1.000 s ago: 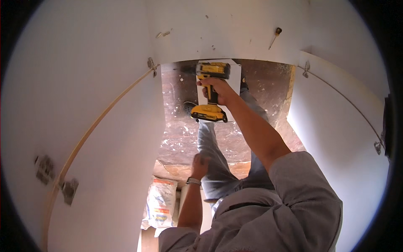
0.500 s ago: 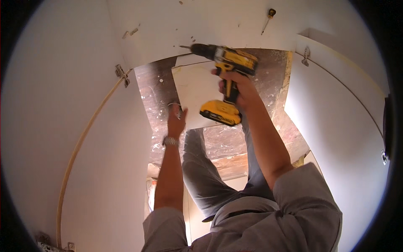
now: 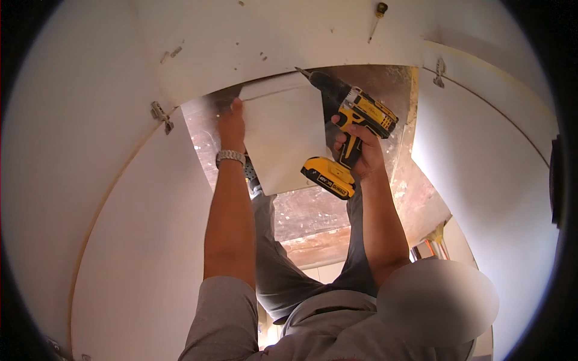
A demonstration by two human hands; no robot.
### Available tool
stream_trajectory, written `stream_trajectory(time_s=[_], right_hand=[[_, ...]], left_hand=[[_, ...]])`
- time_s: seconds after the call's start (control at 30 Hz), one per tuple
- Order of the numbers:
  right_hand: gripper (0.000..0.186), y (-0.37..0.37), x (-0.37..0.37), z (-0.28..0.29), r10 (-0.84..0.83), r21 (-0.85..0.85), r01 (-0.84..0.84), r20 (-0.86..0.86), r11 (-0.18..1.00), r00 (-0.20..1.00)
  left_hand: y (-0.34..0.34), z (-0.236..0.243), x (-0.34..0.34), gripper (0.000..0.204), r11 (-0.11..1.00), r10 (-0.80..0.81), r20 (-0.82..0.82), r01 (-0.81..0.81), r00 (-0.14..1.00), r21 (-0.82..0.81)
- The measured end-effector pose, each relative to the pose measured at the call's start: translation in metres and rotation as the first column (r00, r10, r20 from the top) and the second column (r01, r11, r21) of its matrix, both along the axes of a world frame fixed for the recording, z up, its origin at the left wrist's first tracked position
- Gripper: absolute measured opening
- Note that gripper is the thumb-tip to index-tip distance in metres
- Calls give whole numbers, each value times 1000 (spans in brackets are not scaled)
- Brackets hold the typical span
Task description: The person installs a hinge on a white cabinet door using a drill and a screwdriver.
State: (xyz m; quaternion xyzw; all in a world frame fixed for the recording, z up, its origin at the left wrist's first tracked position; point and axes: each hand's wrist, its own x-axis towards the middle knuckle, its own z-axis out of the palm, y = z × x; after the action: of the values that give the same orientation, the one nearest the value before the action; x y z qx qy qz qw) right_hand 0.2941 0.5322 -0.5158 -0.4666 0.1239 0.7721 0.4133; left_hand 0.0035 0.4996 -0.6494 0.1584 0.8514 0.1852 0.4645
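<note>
My right hand point(image 3: 366, 150) is wrapped around the handle of a yellow and black cordless drill point(image 3: 370, 113). Its bit points up and to the left, near the white shelf edge, and its battery hangs low. A flat white panel point(image 3: 283, 135) sits between my two hands, above my legs. My left hand point(image 3: 232, 127), with a metal watch on the wrist, closes on the panel's left edge near its far corner; most of those fingers are hidden. The drill overlaps the panel's right side.
A screwdriver point(image 3: 379, 18) lies on the white surface point(image 3: 307, 36) at the far side, with small pegs point(image 3: 176, 52) to its left. White doors with metal hinges point(image 3: 161, 117) flank me on both sides. Beneath is a stained brown floor point(image 3: 310, 213).
My left hand, earlier open beside the panel, has moved forward and taken its left edge. The panel has shifted and appears larger. The drill has moved right and slightly down, still in my right hand.
</note>
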Motion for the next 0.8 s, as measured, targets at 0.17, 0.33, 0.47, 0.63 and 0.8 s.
stream_trajectory(time_s=[0.17, 0.33, 0.47, 0.63, 0.8], right_hand=[[36, 5, 10, -8, 132, 20, -134, 84, 991, 988], [36, 10, -10, -16, 257, -19, -258, -71, 966, 964], [35, 24, -66, -69, 395, 26, -400, -227, 916, 890], [35, 43, -152, -129, 540, 65, -546, -282, 835, 793], [37, 57, -177, -148, 619, 58, -628, -266, 776, 740]], left_hand=[[-51, 4, 33, 61, 981, -191, 60, 193, 980, -34], [-118, 13, 53, 55, 989, 135, 220, -116, 966, -97], [-127, 15, 38, 39, 990, 98, 258, -67, 961, -128], [-143, 16, 32, 29, 986, 82, 320, -123, 944, 111], [-114, 23, -6, 46, 993, -27, 520, 82, 854, -83]])
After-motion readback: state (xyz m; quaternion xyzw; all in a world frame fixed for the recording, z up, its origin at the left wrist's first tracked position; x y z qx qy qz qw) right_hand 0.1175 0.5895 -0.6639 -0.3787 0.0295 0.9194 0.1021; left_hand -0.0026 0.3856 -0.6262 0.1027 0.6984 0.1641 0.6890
